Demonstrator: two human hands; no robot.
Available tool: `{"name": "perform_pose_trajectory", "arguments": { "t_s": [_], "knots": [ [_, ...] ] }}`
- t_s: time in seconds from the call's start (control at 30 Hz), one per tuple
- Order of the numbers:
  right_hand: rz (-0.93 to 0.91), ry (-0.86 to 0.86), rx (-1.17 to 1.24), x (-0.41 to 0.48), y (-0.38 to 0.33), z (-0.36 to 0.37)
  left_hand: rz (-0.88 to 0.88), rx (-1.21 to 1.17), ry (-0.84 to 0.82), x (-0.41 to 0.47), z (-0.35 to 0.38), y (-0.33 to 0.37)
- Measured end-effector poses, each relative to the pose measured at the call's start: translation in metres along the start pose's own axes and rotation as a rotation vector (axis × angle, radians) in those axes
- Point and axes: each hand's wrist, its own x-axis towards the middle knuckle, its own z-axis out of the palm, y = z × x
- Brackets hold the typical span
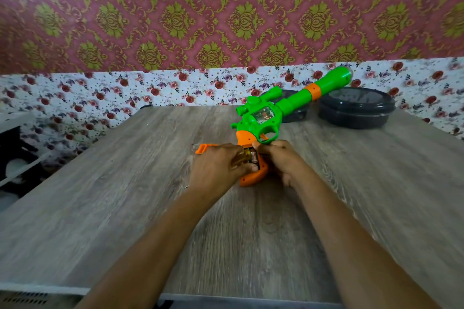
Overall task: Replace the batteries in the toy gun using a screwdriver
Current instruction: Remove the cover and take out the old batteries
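Right grip (280, 158) is curled closed round the orange handle (253, 178) of the toy gun (266, 118), just below the trigger guard, with the thumb pressed on the handle's upper edge. It looks to be the steadying hand. Left grip (221, 165) comes in from 9 o'clock with its fingers bent over the open battery bay. Their tips touch or nearly touch the batteries (253, 157), which show as a dark, coppery sliver between the two hands. Blur hides whether those fingers pinch a battery or only press on it, and an amber smear under them could be a tool, though I cannot tell.

The gun lies on the desk (125, 183) with its long axis running from the handle at 6 o'clock, under the hands, to the barrel (324, 88) at 1 o'clock. The bay therefore sits directly between the grips, nearer the left fingertips. An orange cover (204, 148), probably the bay's lid, lies on the desk just beside the left grip at its 10 o'clock. Two dark round containers (356, 110) stand at the desk's far edge near the barrel.

My judgement is that the batteries are being worked in or out of the bay, and the lid is not yet refitted.
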Motion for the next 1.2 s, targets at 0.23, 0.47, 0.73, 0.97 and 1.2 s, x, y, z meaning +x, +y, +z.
{"name": "perform_pose_trajectory", "arguments": {
  "t_s": [0.23,0.47,0.73,0.97,1.2],
  "knots": [
    [-0.042,-0.009,-0.058,-0.003,-0.005,0.003,0.044,-0.067,0.028,0.002,-0.001,-0.004],
    [-0.047,-0.034,-0.058,-0.009,-0.009,0.009,0.338,0.281,0.181,-0.002,0.000,0.000],
    [-0.036,0.005,-0.069,-0.008,-0.007,0.004,0.356,0.128,0.132,-0.003,-0.001,0.007],
    [-0.053,0.006,-0.048,-0.006,-0.006,0.008,0.197,-0.103,0.075,-0.002,0.005,-0.002],
    [-0.055,0.032,-0.016,-0.011,-0.011,0.009,0.049,-0.188,0.221,-0.002,-0.013,-0.011]
  ]
}}
